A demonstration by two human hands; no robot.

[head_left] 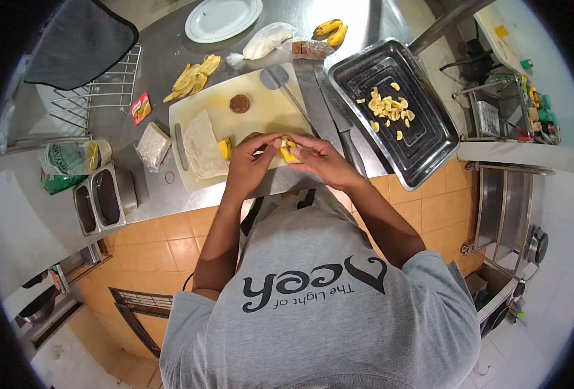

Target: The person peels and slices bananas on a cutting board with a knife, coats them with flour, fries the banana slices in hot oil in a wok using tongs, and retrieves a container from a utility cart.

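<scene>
Close to the front edge of the cutting board (270, 97), both hands meet around a piece of yellow banana (289, 152). My right hand (322, 162) grips it, and the fingers of my left hand (253, 159) are pinched at its near side; part of the fruit is covered. Beside my left hand lies another yellow banana piece (224, 149), next to a flat pale sheet of dough (204, 146). A round brown disc (239, 104) sits farther up the board. A spatula (275, 78) rests across the board's right side.
At the right, a dark metal tray (423, 152) holds several banana slices (390, 107). A knife (346, 133) lies between board and tray. Behind are banana peels (195, 79), a white plate (223, 19), whole bananas (332, 30) and a wrapped brown block (311, 48). A wrapped pale block (152, 146) sits left.
</scene>
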